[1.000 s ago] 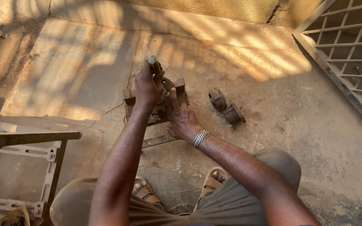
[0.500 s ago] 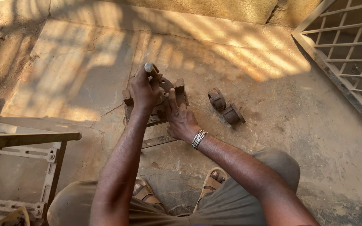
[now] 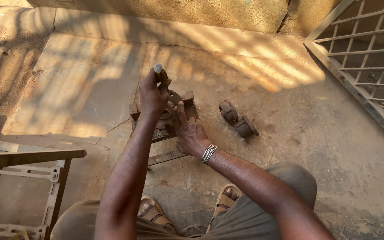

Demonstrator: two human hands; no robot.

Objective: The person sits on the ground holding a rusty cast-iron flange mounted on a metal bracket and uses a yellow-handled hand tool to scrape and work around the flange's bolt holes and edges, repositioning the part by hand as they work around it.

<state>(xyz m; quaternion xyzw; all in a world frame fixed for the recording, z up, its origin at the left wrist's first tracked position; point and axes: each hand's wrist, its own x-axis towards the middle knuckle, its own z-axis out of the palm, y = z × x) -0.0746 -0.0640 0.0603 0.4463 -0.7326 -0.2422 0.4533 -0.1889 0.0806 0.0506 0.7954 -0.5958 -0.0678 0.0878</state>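
There, the left hand (image 3: 153, 94) was closed round a short dark metal punch (image 3: 160, 72), its long axis upright, tipped slightly away. It stood over a rusty square iron bracket (image 3: 165, 119) on the concrete floor (image 3: 81, 89) — the right hand (image 3: 191, 133) lay flat on it, fingers spread. Two rusty clamps (image 3: 238, 119) sat nearby.

Warm, bright sunlight from about one o'clock; striped shadows across the concrete floor (image 3: 90, 84); sharp focus, slight edge bending.
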